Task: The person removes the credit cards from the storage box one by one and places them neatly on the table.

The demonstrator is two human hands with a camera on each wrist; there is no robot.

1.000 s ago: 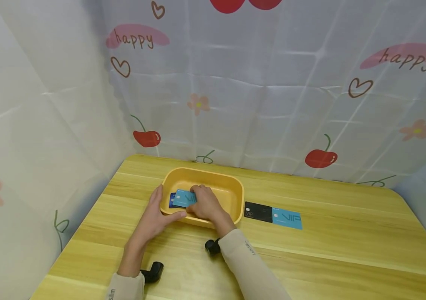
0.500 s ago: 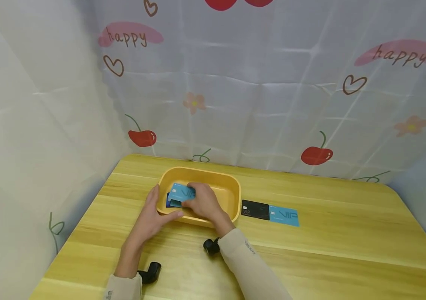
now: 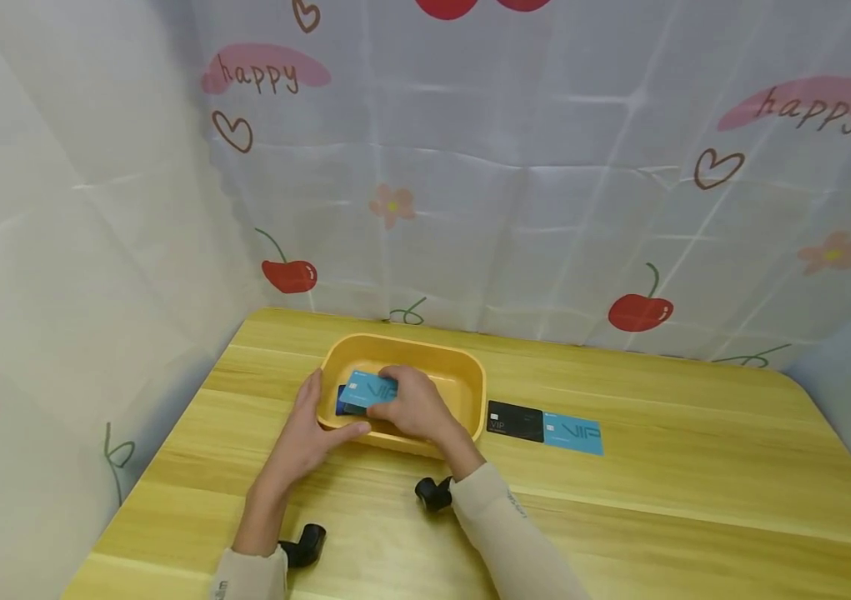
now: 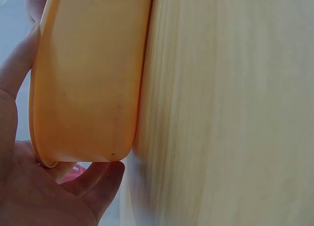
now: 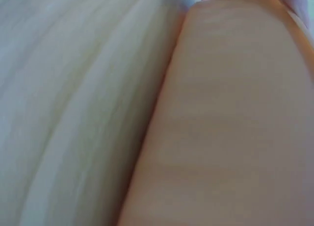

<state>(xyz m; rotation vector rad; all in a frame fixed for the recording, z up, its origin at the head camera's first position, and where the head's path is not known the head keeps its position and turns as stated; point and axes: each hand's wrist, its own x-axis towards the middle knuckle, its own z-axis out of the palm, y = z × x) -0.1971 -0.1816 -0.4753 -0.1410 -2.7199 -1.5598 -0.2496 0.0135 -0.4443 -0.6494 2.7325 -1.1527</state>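
A yellow plastic bin [image 3: 408, 342] stands on the wooden table. My left hand [image 3: 299, 442] grips its near left corner, the thumb over the front rim and the fingers against the end wall. In the left wrist view, those fingers wrap around the end of the bin [image 4: 93, 84]. Inside the bin, my right hand [image 3: 417, 407] pinches the right edge of a light blue VIP card [image 3: 365, 389]. Beneath that card, the edge of a dark blue card [image 3: 339, 405] and a darker card show. The right wrist view shows the bin's outer wall [image 5: 230, 108], with the right hand out of sight.
Right of the bin, a black VIP card [image 3: 517, 423] and another light blue VIP card [image 3: 573, 434] lie side by side on the table [image 3: 695, 467]. A patterned curtain [image 3: 515, 208] hangs behind the table's far edge. Black wrist cameras [image 3: 307, 546] sit at both wrists.
The light blue card has been raised and tilted off the cards beneath it, then has dipped slightly over the last half second. The left hand keeps its hold on the bin.
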